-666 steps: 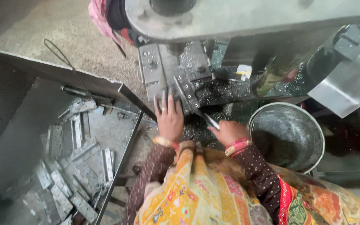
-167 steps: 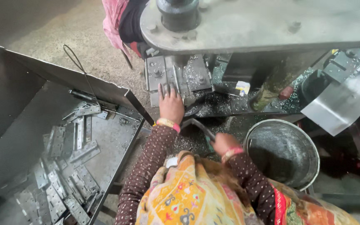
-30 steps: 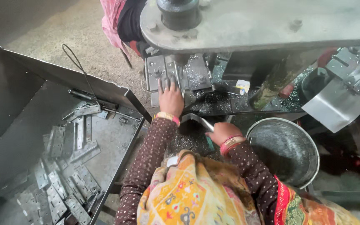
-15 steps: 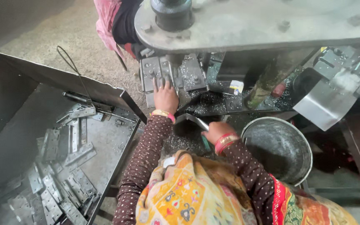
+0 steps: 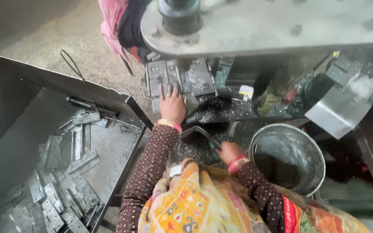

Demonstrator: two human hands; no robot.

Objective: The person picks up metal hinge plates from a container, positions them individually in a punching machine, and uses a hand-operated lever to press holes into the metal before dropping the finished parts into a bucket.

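Fingers of our left hand (image 5: 172,103) lie spread flat on the press bed (image 5: 182,80). Our right hand (image 5: 229,152) is clamped around a bent metal handle (image 5: 198,131), just beside the steel bucket (image 5: 311,151). Flat metal plates (image 5: 61,181) fill the tray (image 5: 18,108) to our left.

One label in view: small rectangular sticker (image 5: 246,92), white with yellow band along lower edge, stuck on dark block of machine bed below large grey plate, right of bolted grey blocks. Print on it too small to resolve. Possible second tag: small white tab (image 5: 176,171) at garment edge near left sleeve, unclear whether label. No packages, signs, screens seen.
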